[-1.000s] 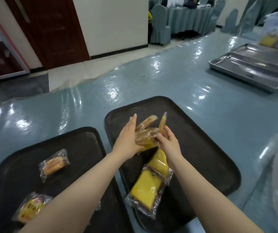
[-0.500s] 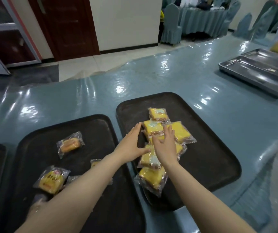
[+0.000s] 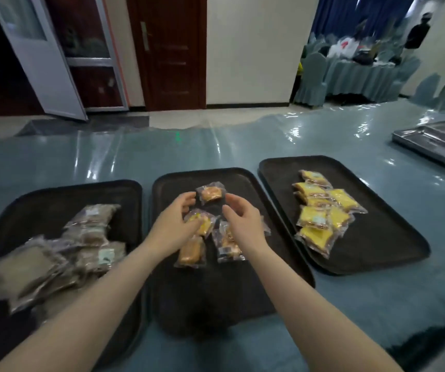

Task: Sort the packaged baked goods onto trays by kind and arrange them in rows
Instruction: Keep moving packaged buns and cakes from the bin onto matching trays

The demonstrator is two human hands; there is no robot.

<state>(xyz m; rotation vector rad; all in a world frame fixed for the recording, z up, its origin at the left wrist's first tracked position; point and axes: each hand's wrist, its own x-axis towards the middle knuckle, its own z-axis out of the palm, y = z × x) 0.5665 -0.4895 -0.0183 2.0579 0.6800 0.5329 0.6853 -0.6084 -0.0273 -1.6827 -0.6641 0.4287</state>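
Note:
Three black trays lie side by side on the blue-covered table. The left tray (image 3: 54, 190) holds several brown packets (image 3: 87, 237). On the right tray (image 3: 382, 237) are several yellow cake packets (image 3: 320, 210). The middle tray (image 3: 216, 304) carries small orange cake packets. Both hands hover over this tray. My left hand (image 3: 175, 224) lies over one packet (image 3: 205, 224), its fingertips at the left edge of the far packet (image 3: 211, 194). My right hand (image 3: 242, 218), fingers loosely curled, sits at that packet's right edge. Two more packets (image 3: 190, 252) (image 3: 226, 244) lie between my wrists.
Stacked steel trays (image 3: 436, 143) sit at the table's far right. Bare blue tabletop (image 3: 216, 149) stretches beyond the black trays. Past the table are a dark wooden door, an open glass door, and a covered table with chairs where a person stands.
My view has swung left, bringing a third tray with brown packets into sight. Both hands left the yellow packets on the right tray and moved over the middle tray's orange packets.

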